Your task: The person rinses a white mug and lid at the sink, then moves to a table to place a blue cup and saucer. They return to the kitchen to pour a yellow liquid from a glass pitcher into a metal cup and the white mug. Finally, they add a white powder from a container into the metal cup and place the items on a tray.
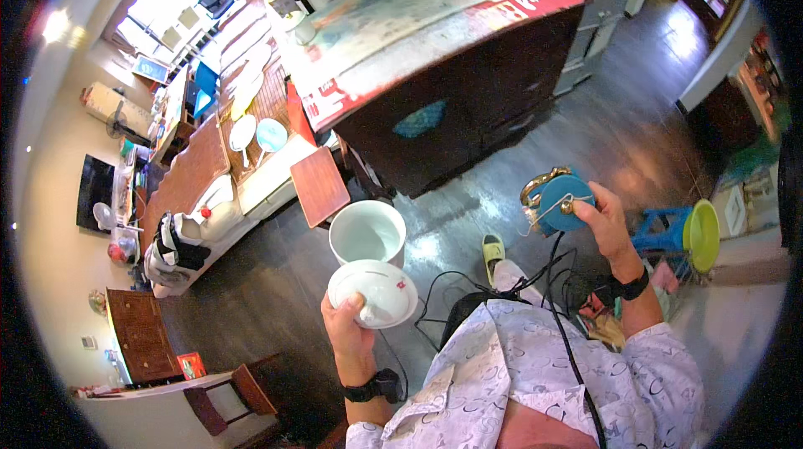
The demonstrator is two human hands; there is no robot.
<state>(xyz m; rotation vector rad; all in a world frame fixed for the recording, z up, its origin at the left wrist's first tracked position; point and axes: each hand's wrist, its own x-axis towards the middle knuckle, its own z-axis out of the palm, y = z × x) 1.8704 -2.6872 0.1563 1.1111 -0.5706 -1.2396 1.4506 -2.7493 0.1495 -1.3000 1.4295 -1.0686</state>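
Observation:
My left hand [344, 323] grips a round white ceramic lid [382, 286] by its knob, with the thumb on top. Just beyond the lid is an uncovered white pot [367, 232], its near side partly covered by the lid; what supports the pot is hidden. My right hand [607, 226] holds a blue lidded cup or small pot [561, 204] with a gold-coloured handle and gold knob. A thin pale string runs across its blue top around the knob. The two hands are well apart, in front of my torso.
A dark counter with a cloudy clear cover [401, 28] stands ahead. A wooden stool [320, 186] is beside it. Right of me are a blue stool [665, 229] and a yellow-green basin [701, 235]. A black cable [558, 323] hangs over my shirt toward the floor. A wooden sofa [188, 179] lies left.

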